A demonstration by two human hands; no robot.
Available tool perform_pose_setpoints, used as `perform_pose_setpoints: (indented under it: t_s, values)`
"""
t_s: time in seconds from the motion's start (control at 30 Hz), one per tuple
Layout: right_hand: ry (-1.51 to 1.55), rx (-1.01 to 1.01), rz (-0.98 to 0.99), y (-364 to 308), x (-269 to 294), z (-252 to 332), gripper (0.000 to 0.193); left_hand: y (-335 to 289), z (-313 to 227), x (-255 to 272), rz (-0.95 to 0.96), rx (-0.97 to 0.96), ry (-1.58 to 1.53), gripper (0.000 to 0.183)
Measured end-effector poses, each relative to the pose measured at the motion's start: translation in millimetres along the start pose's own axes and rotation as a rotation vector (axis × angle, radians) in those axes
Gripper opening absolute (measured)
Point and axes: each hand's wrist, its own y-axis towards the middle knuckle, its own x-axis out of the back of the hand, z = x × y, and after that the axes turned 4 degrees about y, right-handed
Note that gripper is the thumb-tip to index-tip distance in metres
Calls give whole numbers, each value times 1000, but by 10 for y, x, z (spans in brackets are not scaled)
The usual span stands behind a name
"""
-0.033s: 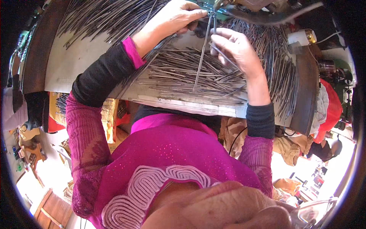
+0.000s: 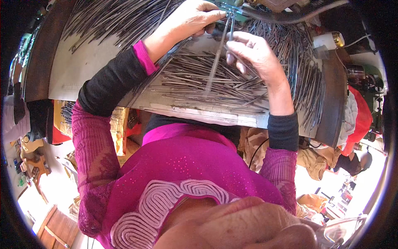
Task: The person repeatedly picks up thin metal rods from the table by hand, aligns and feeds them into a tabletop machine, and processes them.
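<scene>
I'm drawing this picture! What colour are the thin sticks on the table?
The sticks look mostly grey, some lighter, some darker; the head view shows them best.

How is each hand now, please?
Left hand: fingers curled near a thin metal strip; grip unclear.
Right hand: fingers curled; whether holding something cannot be told.

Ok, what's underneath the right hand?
Around the right hand, thin dark strips show lower down, piled on the pale tabletop. Whatever lies directly beneath the palm is covered, so I can't tell.
</scene>
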Motion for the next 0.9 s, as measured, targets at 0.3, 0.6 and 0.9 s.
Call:
perform_pose_setpoints:
  t_s: [0.3,0.6,0.9]
  values:
    - [-110,-1,-75,37,75,-104,26,11,117,-16,258,-138,451,41]
    - [196,-5,-141,90,272,-189,27,15,122,86,421,33,46,30]
    - [516,101,-77,134,365,-261,24,-32,-102,100,315,-22,151,30]
